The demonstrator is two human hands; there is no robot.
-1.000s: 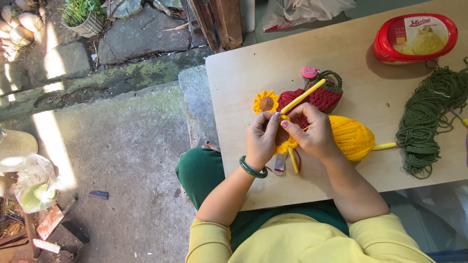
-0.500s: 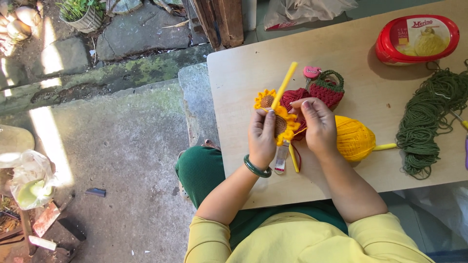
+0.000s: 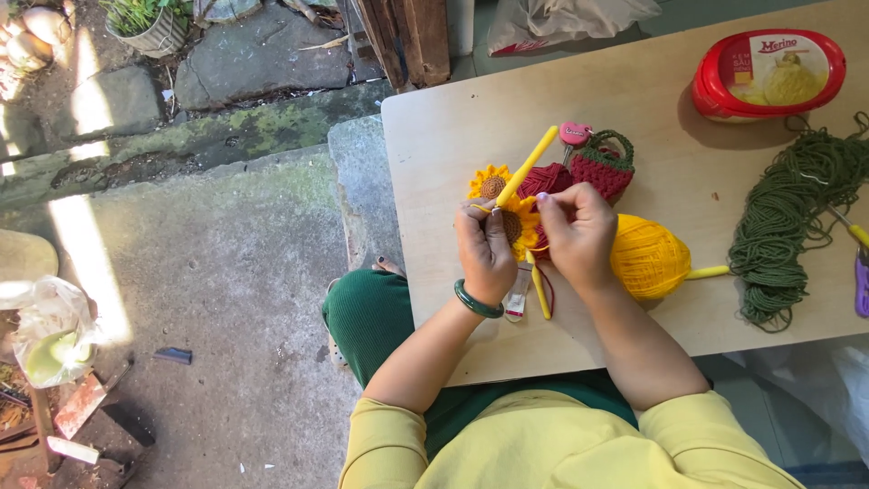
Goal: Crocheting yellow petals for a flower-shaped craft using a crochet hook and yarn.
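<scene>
Sitting below the red oval tub (image 3: 768,74) at the table's far corner, my left hand (image 3: 484,254) grips the yellow crochet hook (image 3: 526,168) while my right hand (image 3: 577,237) pinches the sunflower piece (image 3: 520,220).

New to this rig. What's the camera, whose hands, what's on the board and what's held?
One camera, worn on a person's head, looks down at their own two bare hands over a pale wooden table. The left hand, above a green bangle, holds a long yellow crochet hook. The right hand pinches a small yellow crocheted sunflower piece between its fingers. On the table lie a ball of yellow yarn, a loose hank of dark green yarn, a red crocheted pouch with a green handle and a red-lidded plastic tub.
</scene>
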